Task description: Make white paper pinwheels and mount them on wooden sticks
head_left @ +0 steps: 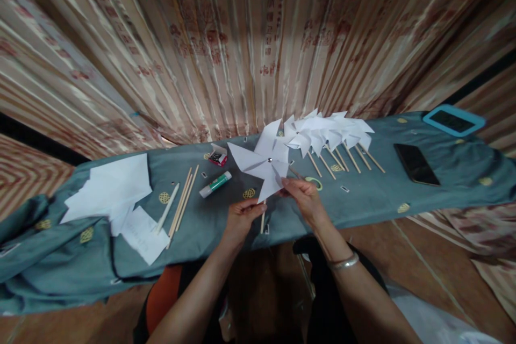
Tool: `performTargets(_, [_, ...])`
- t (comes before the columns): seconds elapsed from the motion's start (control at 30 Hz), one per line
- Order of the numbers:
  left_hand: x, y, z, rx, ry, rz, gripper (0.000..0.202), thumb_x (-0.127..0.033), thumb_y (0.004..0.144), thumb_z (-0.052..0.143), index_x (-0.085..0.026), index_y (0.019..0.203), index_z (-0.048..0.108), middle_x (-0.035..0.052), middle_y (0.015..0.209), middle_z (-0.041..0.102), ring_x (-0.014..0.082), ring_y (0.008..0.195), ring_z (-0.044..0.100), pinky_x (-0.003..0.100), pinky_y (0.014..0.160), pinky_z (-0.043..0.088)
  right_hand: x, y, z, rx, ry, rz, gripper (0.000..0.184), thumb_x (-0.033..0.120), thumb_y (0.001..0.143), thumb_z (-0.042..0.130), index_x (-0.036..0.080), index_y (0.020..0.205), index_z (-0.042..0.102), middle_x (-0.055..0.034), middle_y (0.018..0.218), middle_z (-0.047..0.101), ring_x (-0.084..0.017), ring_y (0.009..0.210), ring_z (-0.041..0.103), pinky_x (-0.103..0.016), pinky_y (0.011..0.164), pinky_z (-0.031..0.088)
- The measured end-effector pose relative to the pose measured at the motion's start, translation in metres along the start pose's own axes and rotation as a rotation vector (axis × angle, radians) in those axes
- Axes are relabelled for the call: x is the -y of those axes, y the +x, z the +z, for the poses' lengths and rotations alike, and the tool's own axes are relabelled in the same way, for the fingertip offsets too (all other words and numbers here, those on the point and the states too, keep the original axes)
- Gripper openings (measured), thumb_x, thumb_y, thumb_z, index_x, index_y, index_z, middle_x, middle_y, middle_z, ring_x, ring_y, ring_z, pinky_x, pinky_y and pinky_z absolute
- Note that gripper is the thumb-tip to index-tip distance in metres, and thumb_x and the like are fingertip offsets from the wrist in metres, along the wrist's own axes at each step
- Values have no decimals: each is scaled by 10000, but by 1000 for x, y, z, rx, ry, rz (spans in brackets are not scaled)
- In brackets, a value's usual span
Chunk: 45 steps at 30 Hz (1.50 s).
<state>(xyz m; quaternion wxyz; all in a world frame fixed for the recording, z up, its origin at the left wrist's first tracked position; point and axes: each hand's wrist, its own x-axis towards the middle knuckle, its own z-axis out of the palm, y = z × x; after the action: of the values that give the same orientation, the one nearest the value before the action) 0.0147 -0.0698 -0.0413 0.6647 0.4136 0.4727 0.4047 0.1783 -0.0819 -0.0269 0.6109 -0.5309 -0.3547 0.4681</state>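
Observation:
A white paper pinwheel (264, 161) with a metal pin at its centre is held up over the teal cloth-covered table (363, 204). My left hand (241, 216) pinches its wooden stick (263, 221) just below the paper. My right hand (303, 196) pinches the lower right blade. A silver bangle sits on my right wrist.
A row of finished white pinwheels (330, 134) on sticks lies behind. White paper sheets (115, 193), loose wooden sticks (183, 201), a glue stick (215, 184) and a small red box (218, 157) lie to the left. A black phone (416, 164) and blue-framed tablet (453, 120) lie right. A curtain hangs behind.

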Motion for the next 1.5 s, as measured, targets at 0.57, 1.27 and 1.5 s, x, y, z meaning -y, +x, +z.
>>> performTargets(0.57, [3, 1, 3, 5, -5, 9, 188, -263, 496, 821, -207, 671, 783, 35, 702, 748, 161, 648, 625, 288, 705, 499, -13, -4, 10, 141, -239, -133, 417, 580, 783, 647, 215, 598, 729, -6, 595, 676, -149, 587, 590, -277, 589, 443])
performTargets(1.27, [0, -2, -1, 37, -38, -83, 269, -322, 455, 863, -189, 674, 782, 29, 630, 708, 121, 579, 560, 263, 643, 458, 1, 20, -32, -334, -42, -152, 367, 517, 615, 791, 222, 833, 766, -41, 851, 763, -193, 796, 670, -333, 775, 504])
performTargets(1.5, [3, -1, -2, 38, -7, -70, 288, -345, 465, 866, -183, 687, 781, 39, 642, 712, 137, 595, 576, 281, 658, 465, -2, 19, -25, -233, 66, -30, 327, 486, 512, 854, 228, 690, 758, 9, 680, 707, -131, 636, 578, -275, 663, 458])
